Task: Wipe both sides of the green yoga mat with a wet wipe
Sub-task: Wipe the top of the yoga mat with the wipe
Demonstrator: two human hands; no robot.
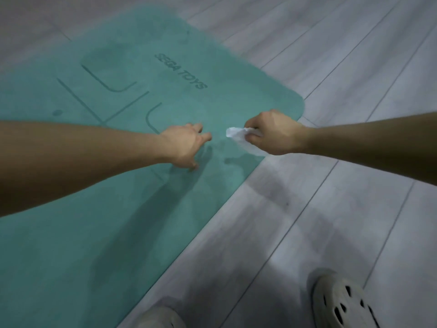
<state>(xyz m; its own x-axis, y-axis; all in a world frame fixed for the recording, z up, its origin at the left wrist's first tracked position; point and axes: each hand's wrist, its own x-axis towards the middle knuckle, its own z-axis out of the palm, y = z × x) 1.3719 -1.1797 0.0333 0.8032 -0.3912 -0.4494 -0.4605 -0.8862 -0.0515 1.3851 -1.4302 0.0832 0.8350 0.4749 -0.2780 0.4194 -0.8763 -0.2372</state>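
Green yoga mat (94, 233) lies flat on a grey plank floor (331, 209), lettering "SEGA TOYS" facing up. The right hand (274, 133) grips a crumpled white wet wipe (236, 134) above the mat, near its long edge. The left hand (184, 147) is spread loosely over the mat, holding nothing, thumb tip touching the surface. Two pale perforated clogs (343, 304) stand on the floor beside the mat.

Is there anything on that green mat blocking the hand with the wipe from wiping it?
Nothing visible does. The right hand grips the wet wipe over bare green yoga mat near its edge; the left hand rests its fingertips on the mat beside the wipe, not under it.
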